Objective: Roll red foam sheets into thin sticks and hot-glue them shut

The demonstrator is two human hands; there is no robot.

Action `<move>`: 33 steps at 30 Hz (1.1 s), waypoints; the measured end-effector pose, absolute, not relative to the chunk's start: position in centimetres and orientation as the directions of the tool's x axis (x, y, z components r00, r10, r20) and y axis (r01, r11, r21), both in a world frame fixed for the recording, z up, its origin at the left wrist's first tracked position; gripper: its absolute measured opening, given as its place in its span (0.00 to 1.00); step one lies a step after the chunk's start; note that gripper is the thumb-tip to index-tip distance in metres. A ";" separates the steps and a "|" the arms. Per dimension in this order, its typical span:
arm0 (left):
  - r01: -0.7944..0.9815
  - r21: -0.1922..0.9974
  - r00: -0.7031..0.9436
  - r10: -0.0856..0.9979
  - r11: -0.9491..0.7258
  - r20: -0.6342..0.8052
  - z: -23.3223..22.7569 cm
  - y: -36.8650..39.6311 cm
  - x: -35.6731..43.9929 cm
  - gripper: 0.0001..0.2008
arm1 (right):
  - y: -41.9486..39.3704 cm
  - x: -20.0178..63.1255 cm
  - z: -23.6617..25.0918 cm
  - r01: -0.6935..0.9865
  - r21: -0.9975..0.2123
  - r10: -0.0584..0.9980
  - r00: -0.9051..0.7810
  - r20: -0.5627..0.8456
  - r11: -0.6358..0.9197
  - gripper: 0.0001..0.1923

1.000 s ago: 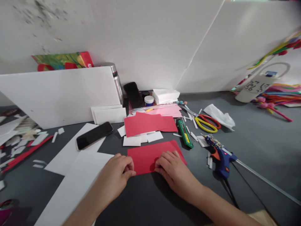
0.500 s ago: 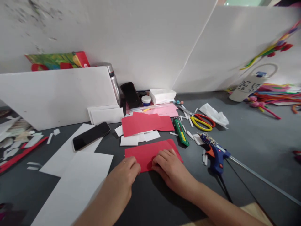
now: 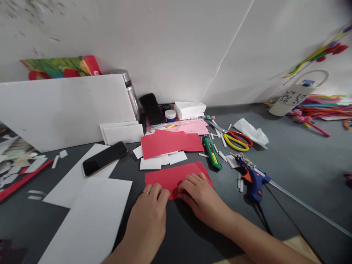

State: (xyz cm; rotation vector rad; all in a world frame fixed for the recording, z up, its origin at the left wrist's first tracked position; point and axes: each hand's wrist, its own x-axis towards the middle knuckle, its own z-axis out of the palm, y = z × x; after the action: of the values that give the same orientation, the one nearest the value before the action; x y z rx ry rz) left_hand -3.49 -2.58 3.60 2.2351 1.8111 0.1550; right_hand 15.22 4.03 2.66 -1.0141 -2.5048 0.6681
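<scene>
- Red sheet [image 3: 176,175], near centre of tabletop [image 3: 297,154]; our left hand [image 3: 151,207] and right hand [image 3: 194,189] at its near edge, fingers curled; we cannot tell whether they pinch.
- Green cutter [image 3: 212,153], glue gun [image 3: 256,185]: to the right.
- Flask [image 3: 132,96], far: partly hidden by white board [image 3: 66,110].
- Bottle [image 3: 288,98], far right: lettering, illegible to us.
</scene>
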 end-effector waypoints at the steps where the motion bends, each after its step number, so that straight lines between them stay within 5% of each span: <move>1: 0.946 0.263 0.213 0.974 -0.188 -0.071 3.5 -2.6 -3.4 0.15 | 4.0 15.2 2.7 0.551 -0.546 0.720 -0.678 0.149 0.632 0.05; 11: 0.895 0.261 0.374 0.928 -0.363 0.009 3.0 -3.1 -4.5 0.25 | 4.1 15.3 2.2 0.586 -0.534 0.749 -0.645 0.148 0.610 0.03; 16: 0.905 0.163 0.406 0.912 -0.394 -0.051 2.6 -3.7 -4.6 0.29 | 4.1 15.2 2.4 0.587 -0.541 0.752 -0.643 0.141 0.603 0.04; 33: 0.890 0.119 0.455 0.864 -0.439 -0.216 2.3 -3.1 -3.8 0.40 | 4.9 16.7 3.4 0.571 -0.502 0.678 -0.733 0.044 0.649 0.03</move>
State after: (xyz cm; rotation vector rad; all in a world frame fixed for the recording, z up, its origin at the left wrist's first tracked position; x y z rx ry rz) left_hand -3.84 -3.07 2.31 2.4896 1.5253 -0.1801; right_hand 16.70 4.87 3.38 -1.0162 -2.6407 0.6879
